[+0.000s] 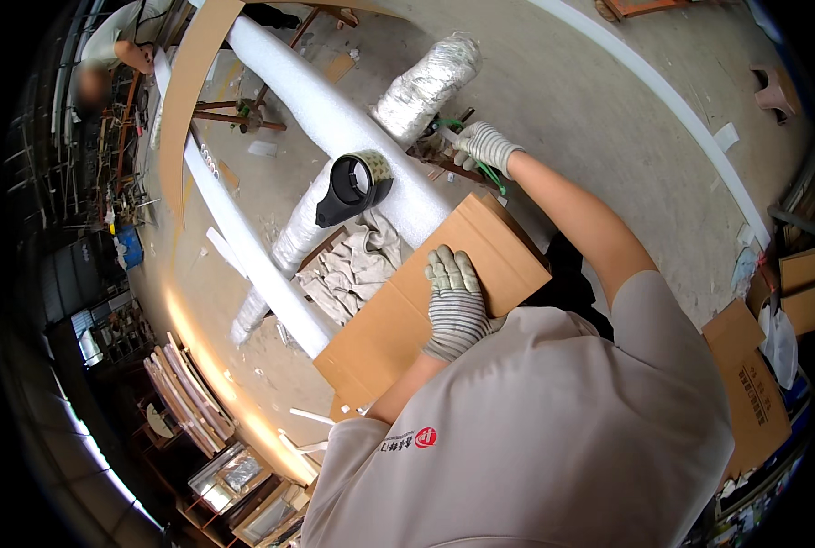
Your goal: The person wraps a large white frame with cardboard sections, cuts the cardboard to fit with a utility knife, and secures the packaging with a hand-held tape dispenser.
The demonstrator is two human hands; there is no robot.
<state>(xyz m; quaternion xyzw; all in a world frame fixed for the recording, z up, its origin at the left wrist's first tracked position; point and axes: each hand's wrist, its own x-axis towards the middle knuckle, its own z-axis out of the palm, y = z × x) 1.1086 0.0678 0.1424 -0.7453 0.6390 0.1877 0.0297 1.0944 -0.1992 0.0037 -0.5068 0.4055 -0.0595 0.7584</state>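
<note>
My left hand (457, 306), in a striped work glove, lies flat with fingers stretched out on a folded cardboard sheet (380, 333). The cardboard covers the near end of a long piece wrapped in white foam (320, 105). My right hand (486, 148), gloved alike, reaches out past the foam with its fingers closed. Beside it are green strands (494, 178) and a small pale thing; what the fingers hold I cannot make out. A black tape dispenser with a tape roll (371, 178) rests on the foam-wrapped piece, between my hands and the far end.
A roll of clear film (430, 82) sticks out beyond the foam. A crumpled cloth (357, 265) lies left of the cardboard. A second foam-wrapped length (252, 233) runs alongside. Another person (120, 41) bends over at the far left. Cardboard boxes (750, 393) stand at right.
</note>
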